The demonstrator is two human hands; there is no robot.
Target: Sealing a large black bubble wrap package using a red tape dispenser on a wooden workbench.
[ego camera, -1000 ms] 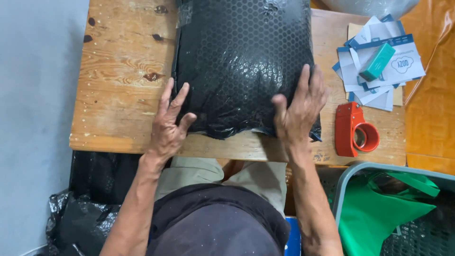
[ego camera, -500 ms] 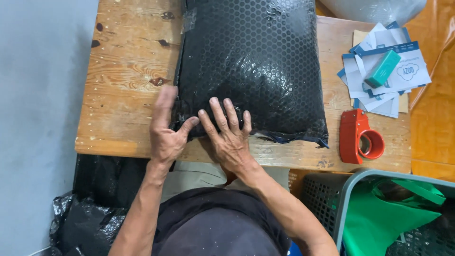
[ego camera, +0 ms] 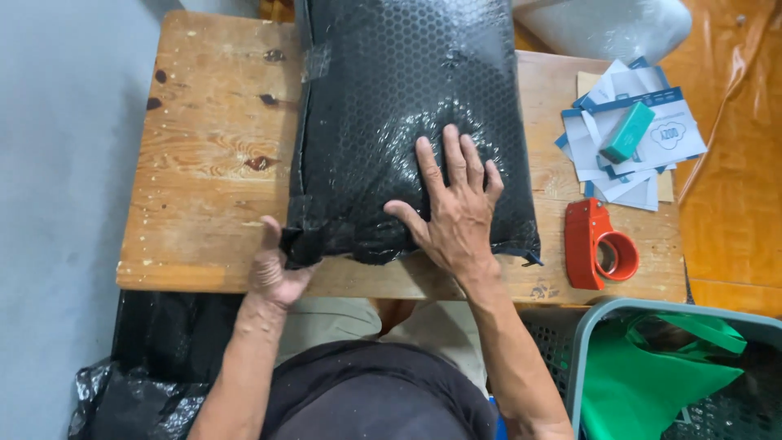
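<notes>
Right hand (ego camera: 456, 216): fingers (ego camera: 450, 155) spread flat, palm down, pressing the near half of the black bubble-wrapped parcel (ego camera: 407, 106); nothing gripped. Left hand (ego camera: 273, 269): fingers curled under the parcel's near left corner, thumb up against its side, pinching that corner at the tabletop's front edge.

Parcel lies lengthwise down the middle of the wooden tabletop (ego camera: 212, 155), its near end just short of the front edge, its far end running out of view at the top. Bare wood wide open to the parcel's left; a narrower strip to its right.

Both forearms come up from the bottom of the view, right wrist crossing the front edge, left wrist below it.

Right strip: red tape dispenser (ego camera: 599, 244) near the front edge, apart from the parcel. Beyond it, a fan of white and blue paper slips (ego camera: 660, 151) with a teal block (ego camera: 627, 132) on top.

Lower right, below the tabletop: grey basket (ego camera: 574, 367) holding a green bag (ego camera: 652, 383). Lower left: crumpled black plastic (ego camera: 122, 391) on the floor.
</notes>
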